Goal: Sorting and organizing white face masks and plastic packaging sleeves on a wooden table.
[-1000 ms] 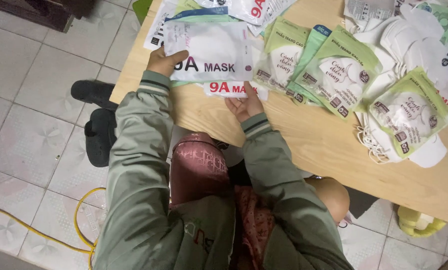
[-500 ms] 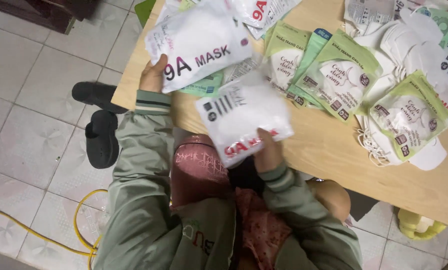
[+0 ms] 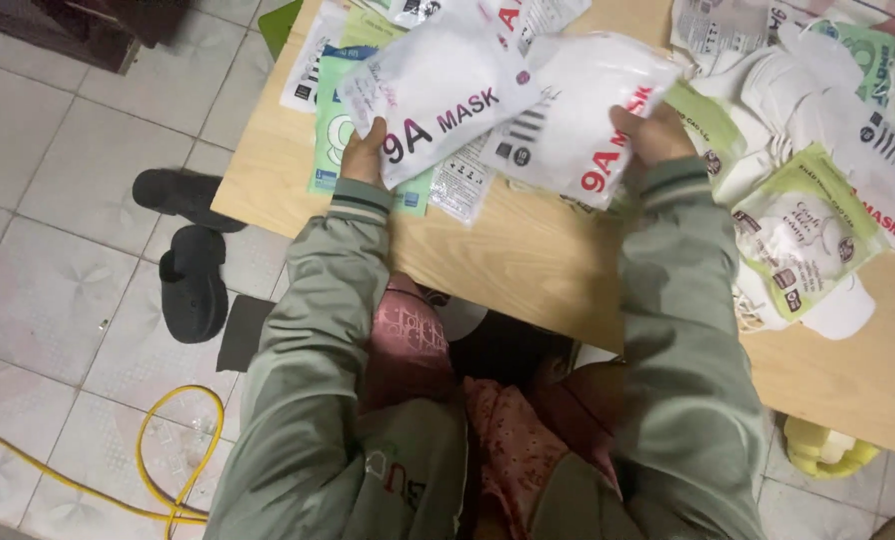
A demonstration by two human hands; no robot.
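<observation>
Hands first, from the head view: my left hand (image 3: 365,152) grips a white plastic mask packet with dark lettering (image 3: 446,95), and my right hand (image 3: 651,132) grips a second white packet with red lettering (image 3: 578,120). Half a second ago the right packet was low over the near table edge; now both are raised side by side over the pale wooden table (image 3: 528,265), edges overlapping. Green mask packets (image 3: 803,235) lie to the right; black slippers (image 3: 190,262) sit on the tiled floor, left.
</observation>
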